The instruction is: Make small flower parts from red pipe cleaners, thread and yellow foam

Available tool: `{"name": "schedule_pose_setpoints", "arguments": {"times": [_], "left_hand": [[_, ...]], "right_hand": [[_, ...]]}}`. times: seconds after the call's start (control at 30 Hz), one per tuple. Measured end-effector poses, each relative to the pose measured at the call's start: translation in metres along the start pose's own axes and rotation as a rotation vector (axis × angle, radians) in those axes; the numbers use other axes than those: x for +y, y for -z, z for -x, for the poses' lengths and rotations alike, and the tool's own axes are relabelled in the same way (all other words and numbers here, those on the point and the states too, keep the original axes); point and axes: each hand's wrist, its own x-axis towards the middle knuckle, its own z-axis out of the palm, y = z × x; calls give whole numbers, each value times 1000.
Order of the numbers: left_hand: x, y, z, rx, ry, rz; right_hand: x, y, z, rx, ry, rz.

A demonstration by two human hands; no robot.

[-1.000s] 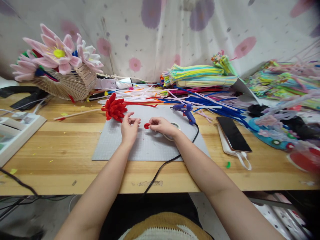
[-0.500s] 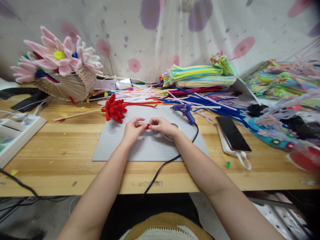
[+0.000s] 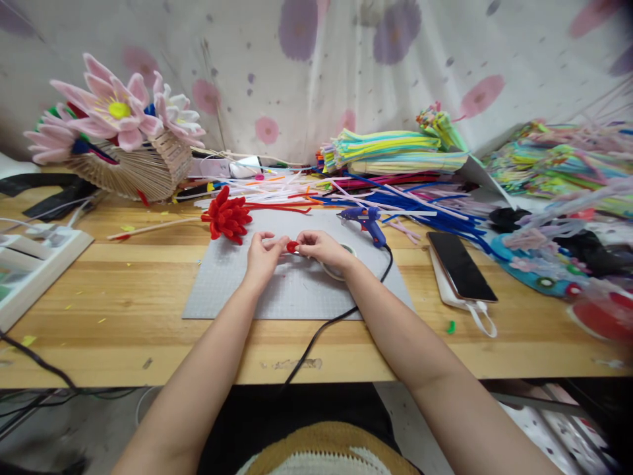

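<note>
A small red fuzzy piece is between my two hands, above the grey cutting mat. My right hand pinches it from the right. My left hand has its thumb and forefinger together at the piece's left side. Partly under my right wrist lies a roll of tape. A red fuzzy flower on a pale stick rests at the mat's upper left corner. The blue glue gun lies at the mat's upper right, its black cord running to the front edge.
On the right is a phone on a white power bank. Bundled pipe cleaners and loose blue stems spread along the back. Pink flowers in a stick-built holder stand back left. A white power strip sits at left.
More of the red piece now shows between my fingertips. My left fingers have shifted slightly, and my right hand stays nearly where it was.
</note>
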Motion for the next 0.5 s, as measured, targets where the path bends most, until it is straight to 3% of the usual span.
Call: {"name": "schedule_pose_setpoints", "arguments": {"times": [0.13, 0.37, 0.5], "left_hand": [[4, 1, 2, -32, 40, 36], [0, 1, 0, -14, -54, 6], [2, 3, -1, 4, 5, 46]], "right_hand": [[1, -1, 0, 4, 1, 13], [0, -2, 1, -30, 0, 13], [2, -1, 0, -20, 8, 24]]}}
